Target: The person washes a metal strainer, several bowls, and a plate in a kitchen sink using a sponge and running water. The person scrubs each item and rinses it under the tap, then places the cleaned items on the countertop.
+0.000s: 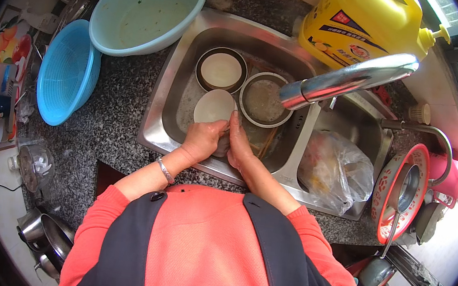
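Observation:
Both hands meet over the front of the left basin of the steel sink [155,132]. My left hand [203,140] is curled, its fingers around a greyish, cloth-like thing [222,145] that is mostly hidden. Against it my right hand [239,144] presses from the side, fingers pointing away from me; its grip is hidden. A white bowl [214,106] lies just beyond my left hand, its near rim hidden by it. Behind that bowl a pale dish sits inside a dark-rimmed round vessel [221,70]. To its right is a metal-rimmed round dish [266,100] with cloudy liquid.
A chrome faucet [348,80] reaches over the left basin. The right basin holds a clear plastic bag [335,171]. Behind stands a yellow pump jug [355,25]. Left are a pale blue tub [151,9] and a blue colander [68,74]; right, a red-rimmed enamel basin [389,197].

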A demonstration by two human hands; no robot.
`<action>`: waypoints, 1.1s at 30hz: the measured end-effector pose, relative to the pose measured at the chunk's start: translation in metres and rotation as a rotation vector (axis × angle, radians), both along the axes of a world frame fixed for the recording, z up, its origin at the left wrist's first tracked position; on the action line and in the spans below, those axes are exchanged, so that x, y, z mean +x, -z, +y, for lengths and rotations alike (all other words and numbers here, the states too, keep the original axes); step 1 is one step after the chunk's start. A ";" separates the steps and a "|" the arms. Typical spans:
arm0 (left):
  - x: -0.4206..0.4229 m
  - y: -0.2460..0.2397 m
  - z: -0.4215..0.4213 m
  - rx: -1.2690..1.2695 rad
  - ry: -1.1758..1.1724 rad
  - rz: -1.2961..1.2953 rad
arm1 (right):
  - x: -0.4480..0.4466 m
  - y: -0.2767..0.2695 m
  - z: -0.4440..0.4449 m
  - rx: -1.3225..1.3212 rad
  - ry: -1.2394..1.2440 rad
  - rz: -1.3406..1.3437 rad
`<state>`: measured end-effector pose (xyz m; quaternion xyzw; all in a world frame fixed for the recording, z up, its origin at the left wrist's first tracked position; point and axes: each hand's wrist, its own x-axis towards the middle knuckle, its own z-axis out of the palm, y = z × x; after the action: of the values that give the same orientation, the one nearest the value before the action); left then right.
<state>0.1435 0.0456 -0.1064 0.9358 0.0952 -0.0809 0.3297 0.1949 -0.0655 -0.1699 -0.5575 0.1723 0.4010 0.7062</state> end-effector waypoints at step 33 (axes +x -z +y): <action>0.036 0.066 -0.019 -0.059 -0.243 0.303 | 0.072 0.036 -0.052 -0.883 -0.623 -0.502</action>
<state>0.1794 0.0263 -0.1722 0.8845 0.2534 -0.1833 0.3461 0.2671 -0.1174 -0.2059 -0.9005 -0.0208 0.3356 0.2758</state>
